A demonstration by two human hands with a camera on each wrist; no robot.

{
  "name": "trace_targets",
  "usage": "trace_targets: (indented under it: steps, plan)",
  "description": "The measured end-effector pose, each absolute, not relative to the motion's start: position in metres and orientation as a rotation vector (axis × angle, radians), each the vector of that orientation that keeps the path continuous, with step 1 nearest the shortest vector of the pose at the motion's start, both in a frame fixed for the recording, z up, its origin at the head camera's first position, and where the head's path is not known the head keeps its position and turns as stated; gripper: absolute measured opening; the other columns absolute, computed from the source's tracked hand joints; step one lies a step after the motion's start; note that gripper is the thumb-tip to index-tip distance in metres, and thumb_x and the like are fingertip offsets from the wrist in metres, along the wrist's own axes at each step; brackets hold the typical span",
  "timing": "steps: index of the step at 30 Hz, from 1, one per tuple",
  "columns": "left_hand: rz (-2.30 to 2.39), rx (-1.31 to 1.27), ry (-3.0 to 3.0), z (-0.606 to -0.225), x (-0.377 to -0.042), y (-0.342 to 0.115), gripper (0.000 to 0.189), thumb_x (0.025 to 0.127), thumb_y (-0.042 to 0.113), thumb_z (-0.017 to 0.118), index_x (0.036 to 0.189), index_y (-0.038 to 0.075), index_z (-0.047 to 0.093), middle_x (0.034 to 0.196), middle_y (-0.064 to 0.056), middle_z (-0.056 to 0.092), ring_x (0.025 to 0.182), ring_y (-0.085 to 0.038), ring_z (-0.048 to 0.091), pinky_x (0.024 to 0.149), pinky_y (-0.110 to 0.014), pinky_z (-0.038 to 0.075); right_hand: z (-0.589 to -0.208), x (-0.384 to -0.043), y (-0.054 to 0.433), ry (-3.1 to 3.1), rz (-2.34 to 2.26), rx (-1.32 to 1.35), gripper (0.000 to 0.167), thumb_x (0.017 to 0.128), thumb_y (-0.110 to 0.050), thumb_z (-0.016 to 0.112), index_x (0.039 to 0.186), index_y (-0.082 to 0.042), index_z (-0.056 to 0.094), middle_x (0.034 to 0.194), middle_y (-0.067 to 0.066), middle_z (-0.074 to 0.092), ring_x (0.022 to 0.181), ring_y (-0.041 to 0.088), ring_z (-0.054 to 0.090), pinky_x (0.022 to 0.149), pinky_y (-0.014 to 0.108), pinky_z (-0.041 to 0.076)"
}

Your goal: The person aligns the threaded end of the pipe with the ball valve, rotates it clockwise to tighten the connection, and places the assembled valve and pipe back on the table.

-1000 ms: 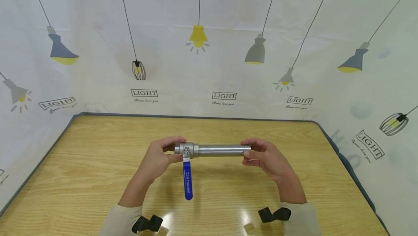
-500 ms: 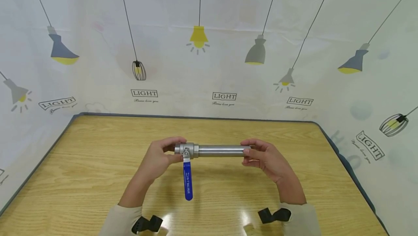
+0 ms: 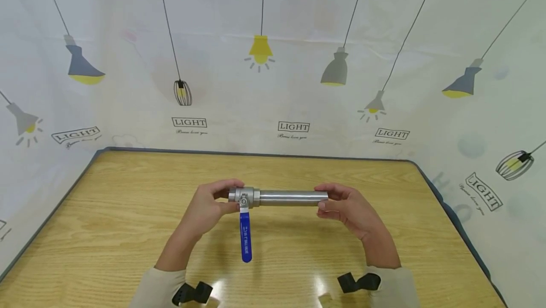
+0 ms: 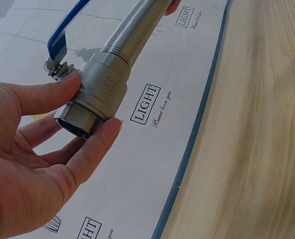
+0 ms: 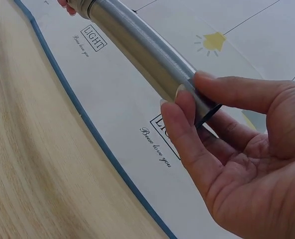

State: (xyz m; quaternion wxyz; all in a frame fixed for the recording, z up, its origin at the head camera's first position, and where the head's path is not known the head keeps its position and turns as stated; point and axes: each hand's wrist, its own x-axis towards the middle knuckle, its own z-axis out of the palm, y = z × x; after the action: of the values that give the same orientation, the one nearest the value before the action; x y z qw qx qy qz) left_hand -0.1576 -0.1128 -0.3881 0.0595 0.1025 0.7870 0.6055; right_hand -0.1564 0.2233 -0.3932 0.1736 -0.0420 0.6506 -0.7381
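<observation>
A steel ball valve [image 3: 244, 196] with a blue lever handle [image 3: 245, 237] is joined to a straight metal pipe [image 3: 293, 197]. Together they lie level across the head view, above the table. My left hand [image 3: 208, 207] pinches the valve body at its open end, the lever pointing toward me. In the left wrist view the thumb presses near the lever's nut, and fingers support the hex end [image 4: 78, 119]. At the other end my right hand [image 3: 347, 206] holds the pipe's free end between thumb and fingers. Raised lettering shows on the valve body [image 4: 105, 82] in the left wrist view.
A wood-grain table [image 3: 128, 232] spreads under both hands. White sheeting [image 3: 230, 85] printed with lamps and the word LIGHT stands behind and at both sides, with a dark blue edge strip [image 3: 256, 154] along the table's back. Black straps [image 3: 192, 293] sit at the sleeves.
My right thumb has slid slightly down on the pipe's end. The valve, the pipe and my left hand stay almost where they were; the head view shifts very slightly.
</observation>
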Motion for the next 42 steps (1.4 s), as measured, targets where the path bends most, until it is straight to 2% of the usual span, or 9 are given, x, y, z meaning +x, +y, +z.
trace_targets:
  steps: [7, 17, 27, 38, 42]
  plan:
    - [1.829, 0.299, 2.382, -0.3895, -0.1569, -0.1122, 0.040, 0.081, -0.004, 0.071, 0.118, 0.011, 0.068, 0.116, -0.011, 0.064, 0.105, -0.028, 0.059, 0.082, -0.036, 0.054, -0.3972, -0.1555, 0.2248, 1.847, -2.096, -0.151, 0.033, 0.084, 0.007, 0.068, 0.109, -0.014, 0.069, 0.112, 0.004, 0.060, 0.097, 0.020, 0.063, 0.082, 0.035, 0.057]
    - [1.825, 0.295, 2.384, -0.3890, -0.1566, -0.1108, 0.040, 0.080, -0.005, 0.072, 0.117, 0.012, 0.068, 0.115, -0.011, 0.064, 0.103, -0.027, 0.058, 0.081, -0.036, 0.054, -0.3983, -0.1542, 0.2240, 1.824, -2.126, -0.157, 0.031, 0.085, 0.008, 0.066, 0.108, -0.013, 0.070, 0.113, 0.005, 0.059, 0.101, 0.022, 0.062, 0.082, 0.034, 0.057]
    - [1.818, 0.280, 2.385, -0.3875, -0.1559, -0.1112, 0.041, 0.080, -0.004, 0.071, 0.117, 0.012, 0.068, 0.116, -0.011, 0.064, 0.104, -0.027, 0.058, 0.082, -0.036, 0.054, -0.3965, -0.1541, 0.2233, 1.843, -2.114, -0.141, 0.026, 0.088, 0.000, 0.067, 0.112, -0.010, 0.068, 0.109, 0.005, 0.060, 0.088, 0.018, 0.065, 0.079, 0.033, 0.057]
    - [1.819, 0.281, 2.382, -0.3863, -0.1568, -0.1116, 0.042, 0.081, -0.005, 0.070, 0.120, 0.011, 0.067, 0.116, -0.011, 0.064, 0.105, -0.027, 0.058, 0.083, -0.036, 0.054, -0.3938, -0.1552, 0.2228, 1.851, -2.107, -0.144, 0.027, 0.090, -0.005, 0.066, 0.118, -0.004, 0.065, 0.107, 0.006, 0.061, 0.081, 0.016, 0.065, 0.076, 0.032, 0.058]
    - [1.818, 0.275, 2.381, -0.3852, -0.1563, -0.1114, 0.042, 0.081, -0.005, 0.070, 0.121, 0.008, 0.066, 0.117, -0.011, 0.064, 0.105, -0.027, 0.058, 0.083, -0.036, 0.054, -0.3927, -0.1561, 0.2222, 1.847, -2.107, -0.138, 0.023, 0.092, -0.007, 0.066, 0.115, -0.007, 0.066, 0.104, 0.006, 0.062, 0.077, 0.015, 0.066, 0.074, 0.031, 0.058]
